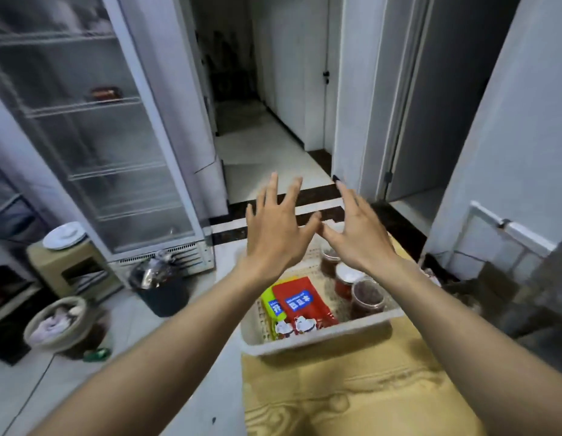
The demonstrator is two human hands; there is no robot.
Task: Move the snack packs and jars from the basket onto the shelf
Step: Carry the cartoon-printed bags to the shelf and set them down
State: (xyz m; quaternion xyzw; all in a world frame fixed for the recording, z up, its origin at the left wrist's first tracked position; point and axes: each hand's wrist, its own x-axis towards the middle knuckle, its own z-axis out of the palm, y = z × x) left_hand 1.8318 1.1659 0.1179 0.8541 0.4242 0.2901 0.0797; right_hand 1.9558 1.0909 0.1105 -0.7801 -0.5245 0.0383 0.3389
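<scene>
Both hands, left hand (pixel 278 234) and right hand (pixel 356 229), spread, grip empty, above basket (pixel 320 338); snack packs (pixel 300 305), jars (pixel 366 297) below.

Both bare forearms reached forward from the lower corners of the view and converged toward the middle. The left hand (pixel 278 234) was raised with its back to the camera, fingers spread wide and empty. The right hand (pixel 356 234) mirrored it, fingers splayed, nothing held. Their thumbs nearly met between them.
</scene>
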